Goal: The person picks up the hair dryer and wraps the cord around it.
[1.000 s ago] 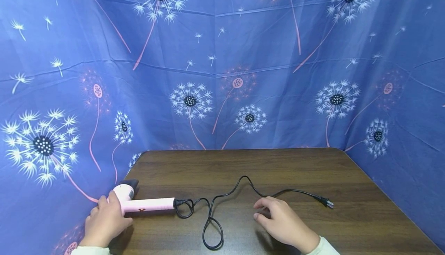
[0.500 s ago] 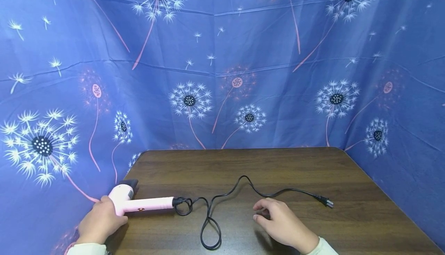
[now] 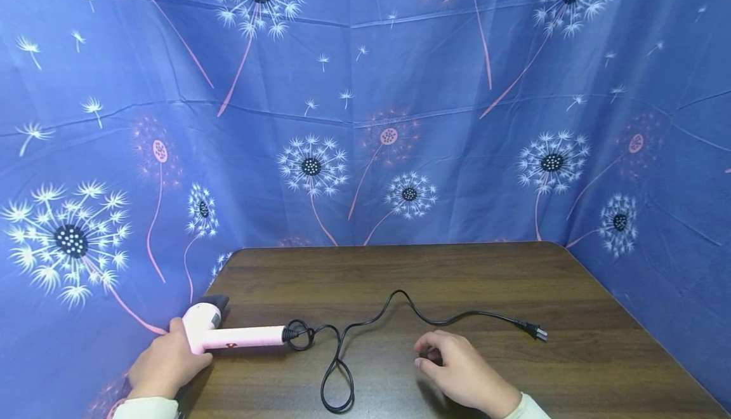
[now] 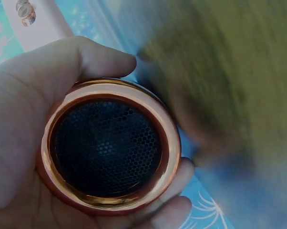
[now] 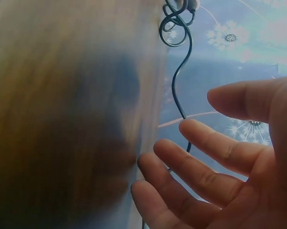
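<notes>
At the table's left edge lies a pink hair dryer (image 3: 245, 337), its handle pointing right and its black nozzle (image 3: 217, 302) facing the back. My left hand (image 3: 168, 362) grips the rear of the dryer's head. In the left wrist view, thumb and fingers curve round the copper-coloured ring that frames the dark mesh intake grille (image 4: 105, 148). A black power cord (image 3: 365, 324) runs from the handle across the table, with a small loop by the handle and a larger one nearer me. My right hand (image 3: 462, 368), holding nothing, has loosely bent fingers just in front of the cord.
The cord ends in a two-prong plug (image 3: 535, 331) to the right, beyond my right hand. Under everything is a dark wood table (image 3: 605, 362) with rounded back corners. A blue dandelion-print cloth (image 3: 480, 216) hangs behind it and along both sides.
My left hand has slid back from the side of the dryer's head to its rear. The larger cord loop has shifted left and the dryer slightly left. My right hand has barely moved.
</notes>
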A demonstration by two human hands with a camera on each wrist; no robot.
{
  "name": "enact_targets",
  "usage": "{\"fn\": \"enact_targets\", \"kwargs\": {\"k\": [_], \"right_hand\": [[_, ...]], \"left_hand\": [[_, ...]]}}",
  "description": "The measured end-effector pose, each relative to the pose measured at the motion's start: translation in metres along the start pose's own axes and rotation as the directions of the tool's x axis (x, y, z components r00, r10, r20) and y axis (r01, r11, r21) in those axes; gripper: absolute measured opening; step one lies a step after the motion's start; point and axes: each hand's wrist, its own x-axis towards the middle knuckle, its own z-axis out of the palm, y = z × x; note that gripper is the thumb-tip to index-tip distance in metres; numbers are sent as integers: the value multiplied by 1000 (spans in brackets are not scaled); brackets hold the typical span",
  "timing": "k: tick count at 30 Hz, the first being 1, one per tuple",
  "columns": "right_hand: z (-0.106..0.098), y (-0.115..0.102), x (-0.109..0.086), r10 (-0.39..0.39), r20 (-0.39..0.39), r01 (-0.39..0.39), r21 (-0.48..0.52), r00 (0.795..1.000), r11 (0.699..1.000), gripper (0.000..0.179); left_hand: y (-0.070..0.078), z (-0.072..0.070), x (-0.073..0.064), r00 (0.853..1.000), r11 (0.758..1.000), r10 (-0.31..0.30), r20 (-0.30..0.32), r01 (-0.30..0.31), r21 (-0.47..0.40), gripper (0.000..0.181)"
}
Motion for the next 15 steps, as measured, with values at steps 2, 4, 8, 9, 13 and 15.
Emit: {"fn": "enact_targets", "kwargs": {"k": [2,4,8,9,13,15], "right_hand": [[2,1,-1,-5,0,5,2,1000,1000,12],[3,2,-2,-9,3,9,9,1000,1000,12],[4,5,-3,-27,2,27,24,1000,999,11],[5,6,-3,-32,3,32,32,999,999,11],[8,11,-4,-39,24,37,84,999,996,10],[9,14,-4,-29,40,24,121,999,992,11]], "left_hand": [[1,1,0,1000,1000,7,-4,-7,2,91],[1,2,0,1000,1000,13,-6,-13,3,90],[1,4,0,1000,1000,23,-7,-23,7,91],[1,4,0,1000,1000,25,-9,-25,9,91],[3,3,0,999,999,33,-5,-33,16,90],[6,2,-1,999,999,31,13,-32,18,90]]}}
